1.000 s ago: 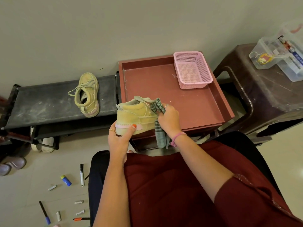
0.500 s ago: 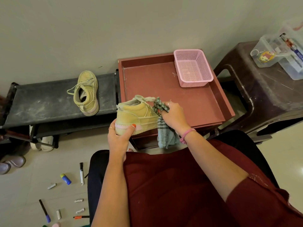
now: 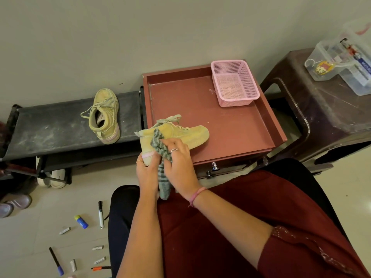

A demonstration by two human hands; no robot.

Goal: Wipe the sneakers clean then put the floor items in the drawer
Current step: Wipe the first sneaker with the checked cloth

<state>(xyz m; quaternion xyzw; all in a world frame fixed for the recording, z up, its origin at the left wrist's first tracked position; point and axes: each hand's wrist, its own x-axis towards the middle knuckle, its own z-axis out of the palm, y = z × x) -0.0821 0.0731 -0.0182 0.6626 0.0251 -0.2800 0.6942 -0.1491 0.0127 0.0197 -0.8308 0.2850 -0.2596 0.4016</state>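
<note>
Here, notes from the wiping step.
Left hand (image 3: 147,173): we gripped the heel of the sneaker (image 3: 176,135), fingers curled round it, likely to steady it against rubbing.
Right hand (image 3: 176,157): we clamped the striped cloth (image 3: 160,145) against the sneaker's side near the heel; its loose tail hung below.
Sneaker: held in the air over the front edge of the open drawer (image 3: 230,125), toe pointing right.
Second sneaker (image 3: 105,117): lay on the black shoe rack (image 3: 50,129), apart, seemingly awaiting its turn.
Floor items: markers (image 3: 100,214) and a glue stick (image 3: 81,221) scattered on the floor, not yet collected.
Pink basket (image 3: 233,83): sat in the drawer's far right corner.
</note>
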